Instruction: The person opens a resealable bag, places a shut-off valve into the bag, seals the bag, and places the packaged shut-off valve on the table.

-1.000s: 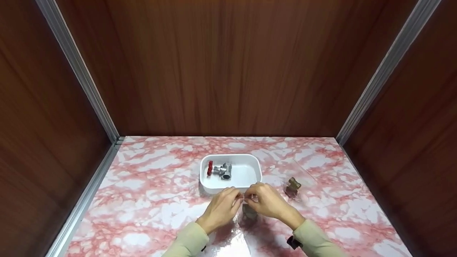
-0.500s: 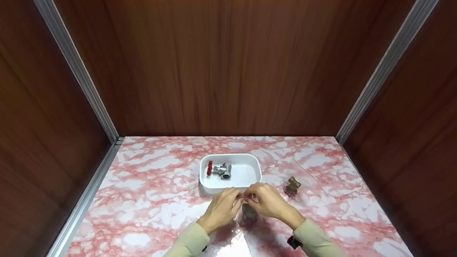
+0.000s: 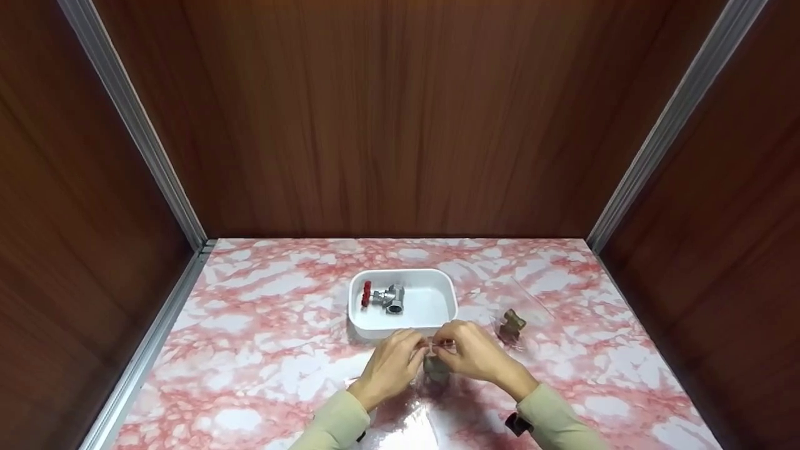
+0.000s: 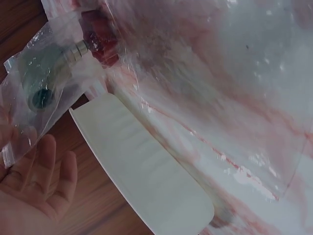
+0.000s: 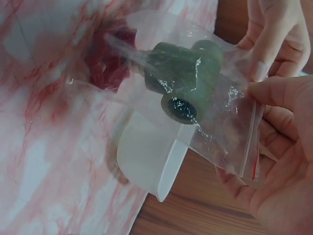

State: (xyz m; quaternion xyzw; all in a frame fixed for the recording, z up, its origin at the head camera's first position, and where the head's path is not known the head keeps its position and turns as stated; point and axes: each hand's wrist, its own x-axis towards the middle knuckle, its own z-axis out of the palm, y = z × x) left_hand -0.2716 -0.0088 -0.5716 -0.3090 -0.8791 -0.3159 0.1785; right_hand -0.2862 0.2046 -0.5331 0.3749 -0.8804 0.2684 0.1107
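Between my two hands hangs a clear zip bag (image 5: 230, 103) holding a green valve (image 5: 188, 71) with a red handwheel (image 5: 110, 56). My left hand (image 3: 390, 364) pinches the bag's top edge. Close beside it, my right hand (image 3: 475, 355) pinches the same edge, thumb near the red-lined zip strip (image 5: 253, 147). In the left wrist view the bagged valve (image 4: 44, 73) hangs beside the left hand's fingers. Just beyond the hands stands a white tray (image 3: 403, 272); a silver valve (image 3: 392, 300) with a red handwheel lies in its left part.
Right of the tray, a brownish-green valve (image 3: 514, 322) lies in clear plastic on the marbled table (image 3: 269, 337). A flat clear bag (image 4: 234, 112) with a red line lies near the front, shiny with glare. Wood-grain walls (image 3: 400, 125) enclose the table's back and sides.
Both hands stay at the bag's top edge and shift slightly right. Their fingertips stand a little farther apart than before. Tray and other valves look the same.
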